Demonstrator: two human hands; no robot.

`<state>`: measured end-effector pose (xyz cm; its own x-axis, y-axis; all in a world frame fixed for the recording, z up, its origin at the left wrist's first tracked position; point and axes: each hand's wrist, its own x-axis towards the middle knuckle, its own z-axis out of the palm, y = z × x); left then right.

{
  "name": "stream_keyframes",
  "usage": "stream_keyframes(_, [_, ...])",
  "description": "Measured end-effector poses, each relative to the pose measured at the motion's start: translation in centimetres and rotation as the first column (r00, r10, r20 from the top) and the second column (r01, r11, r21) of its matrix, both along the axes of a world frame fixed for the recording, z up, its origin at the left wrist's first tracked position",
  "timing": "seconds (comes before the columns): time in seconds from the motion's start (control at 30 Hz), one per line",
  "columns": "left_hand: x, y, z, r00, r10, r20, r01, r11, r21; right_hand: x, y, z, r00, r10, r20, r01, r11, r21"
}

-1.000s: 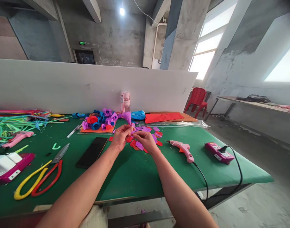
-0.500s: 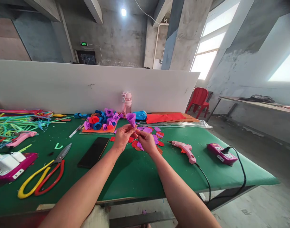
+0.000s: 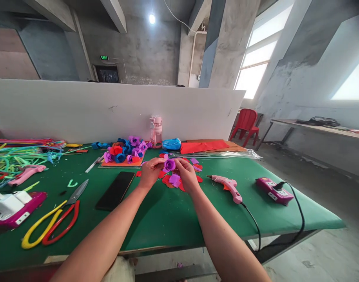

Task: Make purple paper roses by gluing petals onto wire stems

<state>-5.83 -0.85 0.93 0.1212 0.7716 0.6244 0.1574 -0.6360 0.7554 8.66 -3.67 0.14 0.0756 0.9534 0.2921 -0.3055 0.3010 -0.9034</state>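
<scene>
A purple paper flower (image 3: 169, 165) is held between my two hands above the green table (image 3: 156, 219), its rolled centre facing me. My left hand (image 3: 151, 172) pinches its left edge, and my right hand (image 3: 185, 174) pinches its right side. Beneath and around them lie loose red and purple petals (image 3: 175, 180). Beyond my left hand, finished purple, blue and red flowers (image 3: 126, 149) are heaped on an orange sheet. To the right of my right hand lies a pink glue gun (image 3: 229, 186), touched by neither hand.
Left of my arms lie a black phone (image 3: 115, 190), open scissors (image 3: 62, 215) and a power strip (image 3: 20, 207). Another power strip (image 3: 274, 190) sits at the right. A pink bottle (image 3: 156, 130), a blue roll (image 3: 171, 144) and red paper (image 3: 204, 147) line the back.
The purple flower has tipped from upright, seen side-on as a cone, to facing me, and sits lower. My hands have moved slightly apart, to either side of it.
</scene>
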Motion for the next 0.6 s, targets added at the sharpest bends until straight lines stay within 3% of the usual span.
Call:
stream_keyframes(0.17, [-0.2,0.2,-0.2,0.999,0.042,-0.022,-0.042,0.999,-0.011,0.1,-0.2,0.3,0.998,0.056,-0.023,-0.056,0.998,0.01])
stream_keyframes(0.6, [-0.6,1.2,-1.2,0.988,0.016,-0.151,-0.018,1.0,-0.01,0.3,-0.7,1.1,0.979,-0.099,0.177,0.085,0.993,0.084])
